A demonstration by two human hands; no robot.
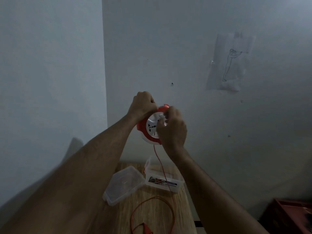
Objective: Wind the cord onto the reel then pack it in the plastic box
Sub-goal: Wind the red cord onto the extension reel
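- The wooden table (152, 217) is sitting well below both hands, carrying everything not yet packed.
- The lid (124, 184) is lying off to the side, below the left hand's fingers, so the box is already opened.
- The plastic box (163, 181) is waiting open and without the reel, beneath the right hand's fingers; packing is not begun.
- The left hand (143, 103) is gripping the upper edge of the reel, fingers curled tight around its rim, holding it up in the air.
- The right hand (172, 127) is closing over the reel's white face, fingers bunched near the centre; I judge it's working the winder, though what exactly it's pinching I cannot tell.
- The reel (150, 129), red and white, is hanging between the two sets of fingers, tilted towards the camera.
- The cord (160, 164) is dropping from under the right fingers, past the box, and looping loose on the table: winding is underway, plenty left.
- The plug (146, 226) is lying at the loop's end, furthest from the fingers.
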